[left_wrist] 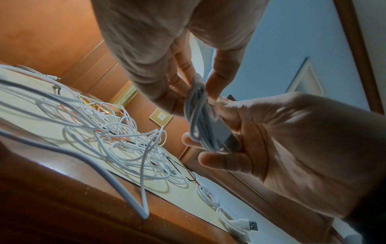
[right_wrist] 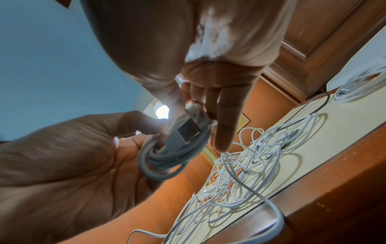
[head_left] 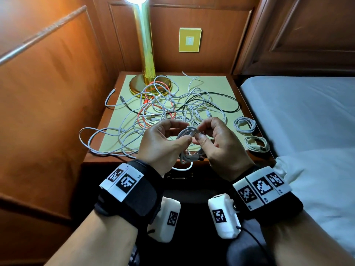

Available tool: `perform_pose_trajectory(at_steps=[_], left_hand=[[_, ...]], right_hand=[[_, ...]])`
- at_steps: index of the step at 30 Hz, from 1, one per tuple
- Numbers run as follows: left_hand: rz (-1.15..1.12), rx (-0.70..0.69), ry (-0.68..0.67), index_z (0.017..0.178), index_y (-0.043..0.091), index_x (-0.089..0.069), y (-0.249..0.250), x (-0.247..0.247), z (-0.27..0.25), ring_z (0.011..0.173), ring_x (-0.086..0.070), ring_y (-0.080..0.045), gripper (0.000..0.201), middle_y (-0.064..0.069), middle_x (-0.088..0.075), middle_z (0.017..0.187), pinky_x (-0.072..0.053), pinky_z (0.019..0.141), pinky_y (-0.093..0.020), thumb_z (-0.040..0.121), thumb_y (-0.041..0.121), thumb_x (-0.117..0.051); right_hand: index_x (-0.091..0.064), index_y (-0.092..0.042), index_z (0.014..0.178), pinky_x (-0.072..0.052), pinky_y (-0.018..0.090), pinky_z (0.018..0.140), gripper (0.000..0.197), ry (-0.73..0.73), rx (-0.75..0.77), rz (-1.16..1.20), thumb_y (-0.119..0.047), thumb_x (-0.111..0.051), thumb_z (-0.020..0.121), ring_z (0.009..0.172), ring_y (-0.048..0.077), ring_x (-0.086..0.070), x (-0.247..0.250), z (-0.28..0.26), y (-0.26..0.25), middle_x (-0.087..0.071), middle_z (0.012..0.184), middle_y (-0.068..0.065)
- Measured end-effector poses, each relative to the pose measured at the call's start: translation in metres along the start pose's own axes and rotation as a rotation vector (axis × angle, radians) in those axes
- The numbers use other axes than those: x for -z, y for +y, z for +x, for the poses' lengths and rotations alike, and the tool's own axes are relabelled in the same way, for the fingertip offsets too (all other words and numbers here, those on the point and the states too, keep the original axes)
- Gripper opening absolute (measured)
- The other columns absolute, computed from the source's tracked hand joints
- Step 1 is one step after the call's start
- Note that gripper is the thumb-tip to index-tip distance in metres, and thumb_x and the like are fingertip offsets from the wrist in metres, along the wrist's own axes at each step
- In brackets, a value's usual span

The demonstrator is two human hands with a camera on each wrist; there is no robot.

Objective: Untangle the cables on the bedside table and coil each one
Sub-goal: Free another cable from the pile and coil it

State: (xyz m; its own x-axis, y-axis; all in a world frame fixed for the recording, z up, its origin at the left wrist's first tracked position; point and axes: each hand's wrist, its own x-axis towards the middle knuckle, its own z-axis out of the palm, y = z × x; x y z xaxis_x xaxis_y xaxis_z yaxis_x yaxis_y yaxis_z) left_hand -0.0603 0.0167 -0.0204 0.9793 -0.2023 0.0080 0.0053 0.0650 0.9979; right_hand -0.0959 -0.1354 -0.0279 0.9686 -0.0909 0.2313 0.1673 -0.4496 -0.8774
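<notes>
A pale grey cable coil (head_left: 189, 132) hangs between both hands above the front edge of the bedside table (head_left: 221, 83). My left hand (head_left: 189, 139) pinches the coil's top from the left. My right hand (head_left: 199, 138) pinches it from the right. In the right wrist view the coil (right_wrist: 173, 156) shows its USB plug (right_wrist: 185, 132) lying across the loops. The left wrist view has the coil (left_wrist: 200, 118) edge-on between the fingers. Behind the hands a tangle of white, orange and black cables (head_left: 172, 110) covers the tabletop. Two finished white coils (head_left: 245, 124) (head_left: 256, 144) lie at the table's right edge.
A brass lamp (head_left: 146, 54) stands at the table's back left, with cables over its base (head_left: 149, 85). A yellow switch plate (head_left: 190, 39) is on the wood wall. The bed (head_left: 307, 112) borders the table on the right. One white loop (head_left: 86, 139) overhangs the front left edge.
</notes>
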Motion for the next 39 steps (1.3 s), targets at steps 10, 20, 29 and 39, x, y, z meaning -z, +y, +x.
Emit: perform_pose_trajectory(at_steps=[10, 20, 29, 39], left_hand=[[-0.192, 0.057, 0.004, 0.085, 0.01, -0.07, 0.005, 0.0, 0.0, 0.059, -0.065, -0.018, 0.018, -0.008, -0.073, 0.077, -0.055, 0.056, -0.028, 0.079, -0.006, -0.075], [-0.093, 0.002, -0.101, 0.101, 0.012, -0.066, 0.003, 0.004, -0.001, 0.086, -0.073, -0.032, 0.046, -0.014, -0.073, 0.099, -0.058, 0.069, -0.035, 0.06, 0.012, -0.088], [-0.12, 0.01, 0.002, 0.092, 0.008, -0.062, 0.006, 0.002, -0.001, 0.069, -0.074, -0.036, 0.022, -0.025, -0.071, 0.093, -0.06, 0.064, -0.04, 0.082, -0.008, -0.074], [0.114, -0.056, 0.056, 0.085, 0.011, -0.06, -0.004, 0.0, -0.002, 0.071, -0.075, -0.03, 0.021, -0.014, -0.073, 0.086, -0.061, 0.065, -0.055, 0.08, 0.007, -0.08]], right_hand=[[-0.067, -0.012, 0.089, -0.06, 0.038, 0.089, 0.015, 0.069, 0.07, 0.147, -0.001, -0.075, 0.085, 0.105, 0.011, -0.07, 0.005, 0.002, 0.0, -0.074, 0.11, 0.002], [-0.067, -0.017, 0.081, -0.055, 0.012, 0.066, 0.013, 0.188, 0.061, -0.004, -0.015, -0.08, 0.083, 0.079, -0.01, -0.068, 0.009, -0.001, -0.004, -0.068, 0.093, -0.02], [-0.065, -0.019, 0.093, -0.063, 0.044, 0.066, 0.011, 0.112, 0.011, 0.12, -0.009, -0.069, 0.092, 0.075, 0.015, -0.076, 0.011, -0.001, -0.011, -0.072, 0.092, -0.001], [-0.067, -0.02, 0.112, -0.062, 0.046, 0.079, 0.022, 0.009, -0.182, 0.087, -0.017, -0.071, 0.091, 0.082, 0.015, -0.075, 0.014, 0.002, 0.001, -0.074, 0.096, 0.001]])
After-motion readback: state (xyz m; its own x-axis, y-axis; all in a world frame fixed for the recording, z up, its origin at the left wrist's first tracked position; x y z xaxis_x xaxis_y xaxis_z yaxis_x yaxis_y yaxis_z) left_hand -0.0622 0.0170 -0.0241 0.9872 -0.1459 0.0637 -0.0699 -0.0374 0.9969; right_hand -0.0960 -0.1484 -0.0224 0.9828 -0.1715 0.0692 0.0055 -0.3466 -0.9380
